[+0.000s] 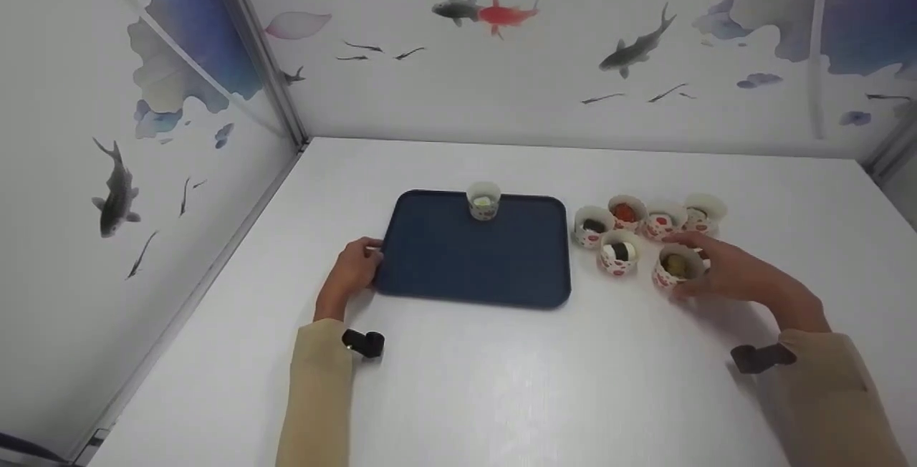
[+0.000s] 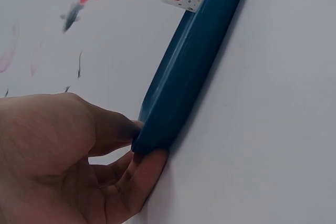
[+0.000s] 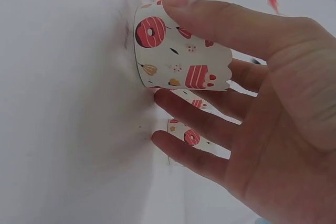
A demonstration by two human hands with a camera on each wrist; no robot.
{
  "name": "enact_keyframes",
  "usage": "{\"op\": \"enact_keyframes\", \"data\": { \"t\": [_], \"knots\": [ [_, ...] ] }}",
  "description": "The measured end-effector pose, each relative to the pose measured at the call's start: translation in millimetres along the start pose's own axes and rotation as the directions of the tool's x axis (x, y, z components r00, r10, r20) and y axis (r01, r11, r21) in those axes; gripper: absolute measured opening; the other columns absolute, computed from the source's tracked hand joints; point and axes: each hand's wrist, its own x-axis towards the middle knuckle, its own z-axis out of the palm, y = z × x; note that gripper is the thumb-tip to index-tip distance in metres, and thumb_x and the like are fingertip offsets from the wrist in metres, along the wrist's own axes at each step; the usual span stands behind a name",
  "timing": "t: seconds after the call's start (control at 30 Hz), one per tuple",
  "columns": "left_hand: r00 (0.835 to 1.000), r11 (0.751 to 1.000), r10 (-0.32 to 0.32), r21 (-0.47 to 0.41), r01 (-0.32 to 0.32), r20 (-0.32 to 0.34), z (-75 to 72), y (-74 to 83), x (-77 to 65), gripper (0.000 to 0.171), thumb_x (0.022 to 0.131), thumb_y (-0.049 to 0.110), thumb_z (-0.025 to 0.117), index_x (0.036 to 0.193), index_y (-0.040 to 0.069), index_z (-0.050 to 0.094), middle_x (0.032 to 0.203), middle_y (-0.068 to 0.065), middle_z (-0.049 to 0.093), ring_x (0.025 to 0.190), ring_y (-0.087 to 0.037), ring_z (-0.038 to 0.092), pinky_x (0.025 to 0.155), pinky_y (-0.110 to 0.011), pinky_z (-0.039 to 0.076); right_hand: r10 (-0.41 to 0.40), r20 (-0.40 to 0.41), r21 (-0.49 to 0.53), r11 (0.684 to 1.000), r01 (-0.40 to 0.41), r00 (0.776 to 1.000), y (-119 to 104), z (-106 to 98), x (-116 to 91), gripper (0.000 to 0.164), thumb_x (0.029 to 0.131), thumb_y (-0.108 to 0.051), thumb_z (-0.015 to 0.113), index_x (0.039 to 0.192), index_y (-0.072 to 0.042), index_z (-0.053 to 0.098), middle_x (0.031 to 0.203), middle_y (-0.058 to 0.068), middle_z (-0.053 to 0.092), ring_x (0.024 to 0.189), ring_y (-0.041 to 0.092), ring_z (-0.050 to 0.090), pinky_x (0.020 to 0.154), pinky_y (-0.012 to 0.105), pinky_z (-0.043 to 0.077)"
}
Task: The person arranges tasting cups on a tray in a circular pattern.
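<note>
My left hand [image 1: 352, 266] pinches the left rim of a dark blue tray [image 1: 473, 259], thumb on the rim and fingers at its underside in the left wrist view. A paper baking cup [image 1: 484, 213] with something pale inside stands at the tray's back edge. To the right of the tray, my right hand [image 1: 738, 275] holds another paper cup [image 3: 181, 48] between thumb and fingers. This cup has a scalloped rim, printed doughnuts and cake slices, and a brownish-green item [image 1: 674, 265] inside. In the right wrist view two fingers extend past the cup, close to the table.
Several similar paper cups cluster behind the right hand; a front one [image 1: 617, 269] holds a white piece with a black band, another an orange-red item [image 1: 625, 213]. The white table [image 1: 458, 381] meets a fish-patterned wall [image 1: 544, 87] behind and another panel [image 1: 179, 216] at left.
</note>
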Motion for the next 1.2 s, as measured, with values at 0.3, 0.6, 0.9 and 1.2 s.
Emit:
{"op": "enact_keyframes", "data": {
  "t": [0.3,0.6,0.9,1.2],
  "knots": [
    [1.000,1.000,0.001,0.001,-0.001,0.003,5.7,-2.9,-0.9,0.040,0.105,0.012,0.042,0.142,-0.001,0.051,0.126,-0.024,0.062,0.092,-0.022,0.064,0.067,-0.026,0.050,0.007,-0.014,0.016,1.000,-0.007,1.000,0.3,2.9,-0.9,0.084,0.083,-0.039,0.080,0.150,-0.013,0.037,0.154,0.028,0.034,0.140,0.053,0.030,0.106,0.074,0.030],
    [1.000,1.000,0.007,0.022,-0.007,0.008,3.4,2.5,-0.4,0.041,0.105,0.013,0.041,0.143,0.000,0.050,0.129,-0.025,0.062,0.099,-0.026,0.065,0.074,-0.029,0.051,0.026,-0.061,0.062,0.998,-0.022,0.998,-3.7,0.5,-0.8,0.084,0.089,-0.043,0.073,0.153,-0.008,0.032,0.155,0.031,0.031,0.138,0.055,0.031,0.106,0.073,0.032],
    [1.000,0.999,-0.019,0.032,0.019,0.014,5.9,2.5,3.1,0.041,0.106,0.012,0.040,0.144,0.001,0.049,0.131,-0.023,0.060,0.106,-0.027,0.063,0.085,-0.036,0.051,0.101,-0.122,0.154,0.985,-0.081,0.987,-21.4,-3.7,-0.4,0.086,0.090,-0.040,0.073,0.154,-0.005,0.029,0.159,0.032,0.024,0.143,0.057,0.023,0.109,0.072,0.029],
    [0.999,0.999,-0.037,0.040,0.036,0.027,0.1,3.2,0.1,0.041,0.106,0.013,0.039,0.145,0.001,0.048,0.133,-0.024,0.059,0.109,-0.028,0.062,0.087,-0.036,0.051,0.119,-0.191,0.208,0.975,-0.079,0.974,-48.2,-0.2,3.5,0.088,0.091,-0.032,0.072,0.155,0.001,0.022,0.156,0.032,0.030,0.142,0.055,0.029,0.110,0.068,0.034]
  ]
}}
